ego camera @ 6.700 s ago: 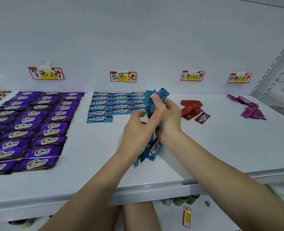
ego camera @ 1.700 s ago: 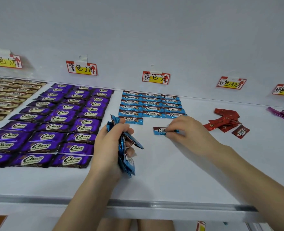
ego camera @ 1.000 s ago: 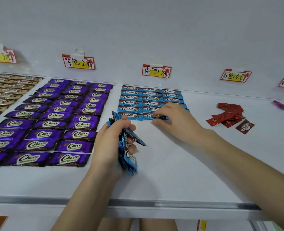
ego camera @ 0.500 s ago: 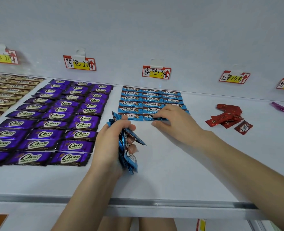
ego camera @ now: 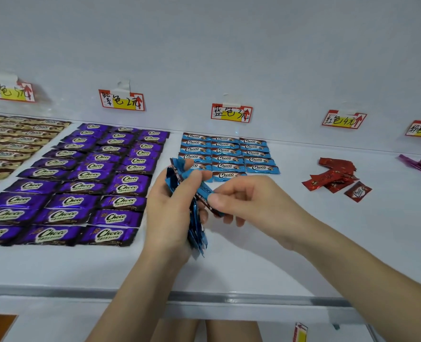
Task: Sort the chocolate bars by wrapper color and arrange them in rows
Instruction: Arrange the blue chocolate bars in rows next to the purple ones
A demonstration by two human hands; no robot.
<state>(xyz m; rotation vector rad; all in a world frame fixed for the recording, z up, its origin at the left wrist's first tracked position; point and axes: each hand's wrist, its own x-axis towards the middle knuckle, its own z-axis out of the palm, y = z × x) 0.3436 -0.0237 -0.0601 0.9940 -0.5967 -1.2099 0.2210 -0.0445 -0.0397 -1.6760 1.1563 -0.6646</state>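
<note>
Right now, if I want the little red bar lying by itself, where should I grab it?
Probably pinch the lone red bar by its near right corner, coming from above on the front-right side. It lies flat and slanted on the shelf, so nothing sticks up to hold, and the red pile crowds its far left side.

Bright, even, cool light from above; the white shelf (ego camera: 291, 255) carries only faint, soft shadows toward its front edge. Purple bars (ego camera: 81, 186) glint near its left edge. Motion blur softens the blue stack (ego camera: 196, 234) gripped in the left hand (ego camera: 166, 211) and the blue bar (ego camera: 205, 191) pinched by the right hand (ego camera: 251, 201). Wide-angle distortion smears detail at the left edge.
</note>
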